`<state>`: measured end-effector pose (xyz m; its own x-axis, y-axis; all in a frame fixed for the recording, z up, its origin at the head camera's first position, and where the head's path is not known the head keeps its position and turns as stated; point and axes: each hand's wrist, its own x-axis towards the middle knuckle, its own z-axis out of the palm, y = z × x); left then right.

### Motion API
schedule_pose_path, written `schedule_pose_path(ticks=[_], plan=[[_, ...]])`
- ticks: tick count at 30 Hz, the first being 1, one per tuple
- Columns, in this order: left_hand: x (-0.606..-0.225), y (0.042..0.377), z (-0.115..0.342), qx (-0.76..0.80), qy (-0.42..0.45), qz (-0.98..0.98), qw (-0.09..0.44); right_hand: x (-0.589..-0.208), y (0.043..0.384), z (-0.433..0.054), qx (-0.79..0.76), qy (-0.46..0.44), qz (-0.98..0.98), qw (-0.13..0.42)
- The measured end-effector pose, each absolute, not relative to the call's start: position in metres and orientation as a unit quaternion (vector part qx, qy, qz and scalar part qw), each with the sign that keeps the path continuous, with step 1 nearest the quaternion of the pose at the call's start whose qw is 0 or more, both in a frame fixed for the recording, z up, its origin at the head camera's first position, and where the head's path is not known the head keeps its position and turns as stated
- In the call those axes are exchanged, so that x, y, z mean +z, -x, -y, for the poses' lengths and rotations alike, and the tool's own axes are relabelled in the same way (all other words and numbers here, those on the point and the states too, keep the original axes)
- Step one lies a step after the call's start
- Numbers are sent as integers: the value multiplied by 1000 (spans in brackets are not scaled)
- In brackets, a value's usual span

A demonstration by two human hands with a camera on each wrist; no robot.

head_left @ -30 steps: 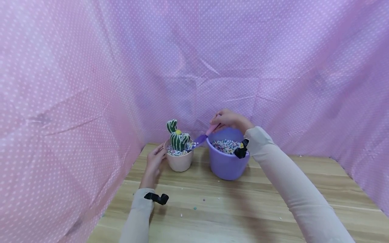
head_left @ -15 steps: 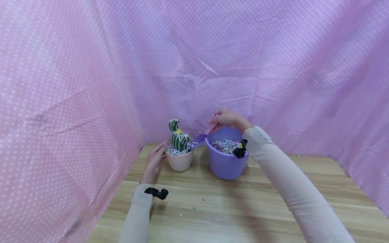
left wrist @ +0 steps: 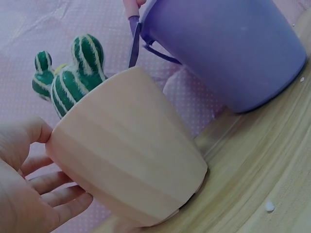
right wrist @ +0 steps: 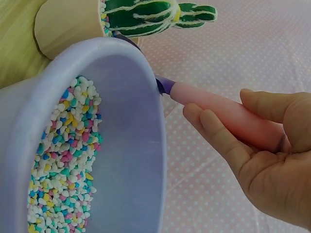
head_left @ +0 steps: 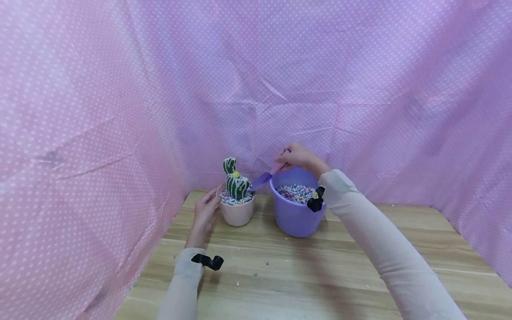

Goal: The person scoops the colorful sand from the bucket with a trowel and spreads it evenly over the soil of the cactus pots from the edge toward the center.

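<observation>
A pale pink flowerpot (head_left: pixel 238 215) holds colourful pebbles (head_left: pixel 240 200) and a green cactus (head_left: pixel 237 186) with white stripes and a yellow flower. My left hand (head_left: pixel 206 209) holds the pot's left side, thumb at the rim and fingers against the wall. My right hand (head_left: pixel 298 156) pinches the pink handle of a small trowel (right wrist: pixel 218 109) between thumb and fingers. Its purple blade (head_left: pixel 262 180) slants down leftward, tip at the pot's rim beside the cactus. Below the right hand stands a purple bucket (head_left: pixel 298 220) part filled with pebbles (right wrist: pixel 65 155); the trowel's neck lies close to its rim.
Both containers stand near the back of a wooden table (head_left: pixel 280 284). A few stray pebbles (head_left: pixel 255 274) lie on it. Dotted pink cloth (head_left: pixel 304 89) hangs behind and at both sides.
The trowel blade has turned and lifted slightly, and the pebbles seen near its tip are gone from it. The cactus leans a little further right. Left hand and bucket stay nearly in place.
</observation>
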<state>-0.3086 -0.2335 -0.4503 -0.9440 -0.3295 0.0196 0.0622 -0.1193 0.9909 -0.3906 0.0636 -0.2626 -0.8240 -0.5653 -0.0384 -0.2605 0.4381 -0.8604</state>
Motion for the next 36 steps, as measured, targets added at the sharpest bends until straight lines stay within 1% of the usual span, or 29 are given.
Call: schedule_pose_path(ticks=[11,17,25,29,36], plan=[[-452,316,243,-720,-91,683,81,-266,391,-64,-472,242,-836,141],[-452,320,247,-733,-80,673,57,-264,389,-62,-476,232,-839,123],[-454,324,251,-739,-75,668,42,-259,391,-70,-481,233,-834,140],[-454,326,251,-734,-73,674,44,-259,394,-76,-483,244,-828,146],[-455,327,251,-726,-69,682,47,-267,399,-81,-534,262,-787,167]])
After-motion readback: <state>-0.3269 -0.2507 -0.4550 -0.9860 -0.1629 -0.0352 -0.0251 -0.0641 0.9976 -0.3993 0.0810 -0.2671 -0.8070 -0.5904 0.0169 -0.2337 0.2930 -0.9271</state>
